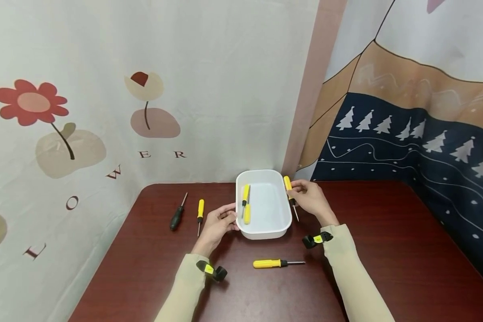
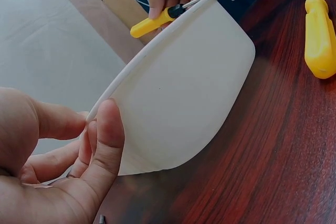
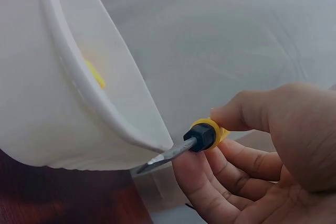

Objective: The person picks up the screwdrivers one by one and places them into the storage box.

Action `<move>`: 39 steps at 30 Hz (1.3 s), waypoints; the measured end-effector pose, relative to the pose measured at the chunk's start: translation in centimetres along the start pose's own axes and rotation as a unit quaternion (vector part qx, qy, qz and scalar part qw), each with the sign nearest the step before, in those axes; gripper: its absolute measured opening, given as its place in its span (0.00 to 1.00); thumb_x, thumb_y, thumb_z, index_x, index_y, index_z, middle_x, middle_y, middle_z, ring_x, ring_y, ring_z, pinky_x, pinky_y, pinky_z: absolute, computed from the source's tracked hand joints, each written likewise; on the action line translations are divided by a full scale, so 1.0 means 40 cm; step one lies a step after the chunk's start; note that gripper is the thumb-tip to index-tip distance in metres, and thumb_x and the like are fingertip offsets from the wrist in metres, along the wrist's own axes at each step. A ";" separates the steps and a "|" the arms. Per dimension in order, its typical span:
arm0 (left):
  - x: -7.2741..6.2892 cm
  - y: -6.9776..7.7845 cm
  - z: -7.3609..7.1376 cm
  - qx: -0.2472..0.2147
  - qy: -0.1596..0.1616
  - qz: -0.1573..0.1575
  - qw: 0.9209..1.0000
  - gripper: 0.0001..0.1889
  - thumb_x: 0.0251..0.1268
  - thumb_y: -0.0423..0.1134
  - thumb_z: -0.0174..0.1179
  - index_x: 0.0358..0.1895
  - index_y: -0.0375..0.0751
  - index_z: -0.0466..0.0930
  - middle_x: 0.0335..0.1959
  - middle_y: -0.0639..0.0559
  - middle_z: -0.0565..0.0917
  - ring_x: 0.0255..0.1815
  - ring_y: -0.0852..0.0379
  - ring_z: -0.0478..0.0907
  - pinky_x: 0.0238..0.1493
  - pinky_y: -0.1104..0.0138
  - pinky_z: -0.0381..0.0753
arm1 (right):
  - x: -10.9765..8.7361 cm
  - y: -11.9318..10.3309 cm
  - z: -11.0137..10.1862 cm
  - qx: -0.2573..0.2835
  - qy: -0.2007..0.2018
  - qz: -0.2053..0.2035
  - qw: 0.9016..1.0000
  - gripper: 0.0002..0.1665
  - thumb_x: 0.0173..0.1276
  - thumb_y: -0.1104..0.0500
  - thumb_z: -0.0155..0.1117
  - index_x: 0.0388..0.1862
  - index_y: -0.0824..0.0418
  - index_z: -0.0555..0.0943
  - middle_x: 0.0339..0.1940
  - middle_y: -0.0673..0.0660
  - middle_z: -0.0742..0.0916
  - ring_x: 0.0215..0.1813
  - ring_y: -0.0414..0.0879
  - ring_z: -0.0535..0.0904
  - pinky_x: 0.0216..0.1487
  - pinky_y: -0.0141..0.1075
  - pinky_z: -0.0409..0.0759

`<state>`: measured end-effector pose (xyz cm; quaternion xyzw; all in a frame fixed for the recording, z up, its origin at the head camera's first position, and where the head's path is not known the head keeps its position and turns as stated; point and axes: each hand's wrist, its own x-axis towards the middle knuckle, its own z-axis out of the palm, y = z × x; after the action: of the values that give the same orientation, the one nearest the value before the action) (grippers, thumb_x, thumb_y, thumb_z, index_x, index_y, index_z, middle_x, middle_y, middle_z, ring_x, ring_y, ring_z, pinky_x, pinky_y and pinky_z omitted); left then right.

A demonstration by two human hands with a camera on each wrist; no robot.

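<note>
Near the far edge of the tabletop (image 1: 370,241), the left hand (image 1: 216,223) pinches a white bin (image 1: 264,235), the right hand (image 1: 311,197) a yellow screwdriver (image 1: 287,182), which a slack pinch could drop outside.

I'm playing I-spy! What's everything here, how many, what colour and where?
Box: 1, white, on table
Screwdrivers: 5, yellow, two in box, one left of it, one in front, one in right hand
Another screwdriver: 1, dark, far left
Table: 1, reddish brown, under box
Flower cloth: 1, pale, back and left
Tree cloth: 1, navy and tan, right
Wristbands: 2, mostly black, over sleeves
Sleeves: 2, beige, one each side
Left hand: 1, bare, on box rim
Right hand: 1, bare, beside box
</note>
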<state>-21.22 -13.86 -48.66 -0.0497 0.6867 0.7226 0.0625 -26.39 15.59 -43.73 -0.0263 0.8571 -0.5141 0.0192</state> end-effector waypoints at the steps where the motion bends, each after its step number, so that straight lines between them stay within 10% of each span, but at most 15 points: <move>1: -0.001 0.000 0.001 0.000 0.001 0.000 1.000 0.21 0.73 0.27 0.59 0.67 0.32 0.76 0.42 0.40 0.80 0.31 0.56 0.79 0.33 0.71 0.85 | 0.000 -0.002 0.001 0.000 -0.002 0.001 1.000 0.21 0.72 0.57 0.65 0.59 0.65 0.80 0.49 0.63 0.86 0.42 0.48 0.86 0.43 0.44 0.91; 23: 0.001 -0.013 0.000 -0.025 0.002 0.004 1.000 0.22 0.72 0.27 0.59 0.68 0.33 0.76 0.44 0.38 0.81 0.32 0.56 0.79 0.32 0.70 0.86 | 0.008 -0.049 0.014 -0.031 -0.025 0.011 0.999 0.20 0.73 0.55 0.65 0.59 0.64 0.79 0.49 0.63 0.86 0.41 0.50 0.84 0.50 0.52 0.89; 39: 0.010 -0.002 0.011 -0.027 0.021 -0.003 0.999 0.21 0.69 0.25 0.59 0.65 0.33 0.77 0.39 0.42 0.81 0.28 0.57 0.78 0.29 0.70 0.85 | 0.027 -0.070 0.047 -0.037 -0.040 0.020 0.998 0.22 0.71 0.57 0.66 0.60 0.65 0.79 0.45 0.61 0.85 0.36 0.47 0.84 0.36 0.34 0.89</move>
<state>-21.58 -13.41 -48.80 -0.0686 0.6679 0.7395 0.0493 -27.29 12.54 -42.15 -0.0307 0.8747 -0.4797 0.0626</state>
